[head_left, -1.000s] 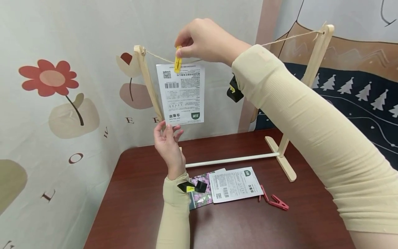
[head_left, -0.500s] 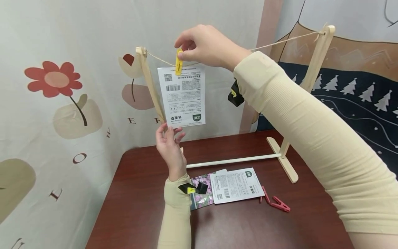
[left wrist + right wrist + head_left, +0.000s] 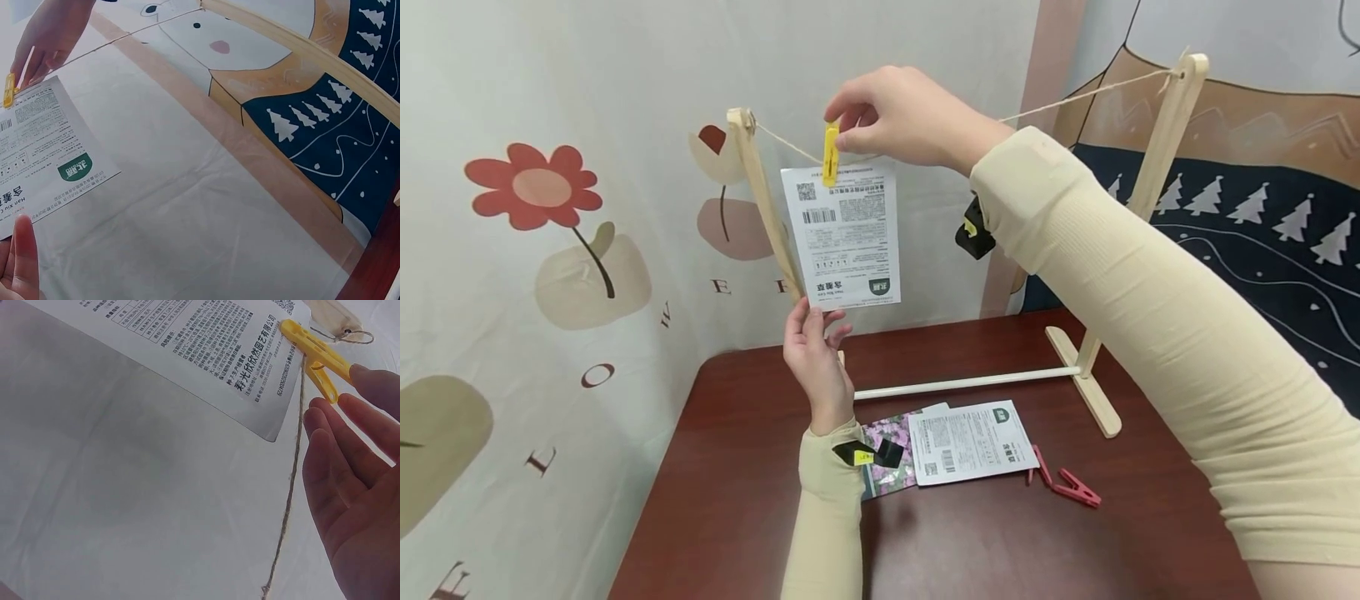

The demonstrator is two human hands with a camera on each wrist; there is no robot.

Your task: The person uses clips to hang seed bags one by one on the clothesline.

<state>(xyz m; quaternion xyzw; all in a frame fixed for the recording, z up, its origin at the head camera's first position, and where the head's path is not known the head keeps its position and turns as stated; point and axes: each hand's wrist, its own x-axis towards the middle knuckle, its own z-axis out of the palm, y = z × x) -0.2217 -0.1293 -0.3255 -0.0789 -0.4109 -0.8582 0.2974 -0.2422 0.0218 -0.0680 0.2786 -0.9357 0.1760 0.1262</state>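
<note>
A white printed seed packet (image 3: 846, 237) hangs upside down at the twine (image 3: 786, 143), near its left end. At its top edge sits a yellow clothespin (image 3: 831, 155). My right hand (image 3: 910, 117) pinches that clothespin's upper end between thumb and fingers. In the right wrist view the clothespin (image 3: 315, 350) has its front end on the packet's edge, and the twine (image 3: 290, 494) runs down from there. Below, my left hand (image 3: 820, 358) holds the packet's lower left corner, thumb on the printed face. The fingers behind the packet are partly hidden.
The twine spans two wooden posts (image 3: 763, 196) joined by a white rod (image 3: 962, 386). On the brown table (image 3: 970, 542) lie another white seed packet (image 3: 973, 446), a pink-flowered packet (image 3: 891, 454) partly under it, and red clothespins (image 3: 1077, 488). A printed cloth (image 3: 647, 83) hangs behind.
Both hands keep their hold on the clothespin and the packet. The right hand sits slightly lower in view; the head view has shifted a little.
</note>
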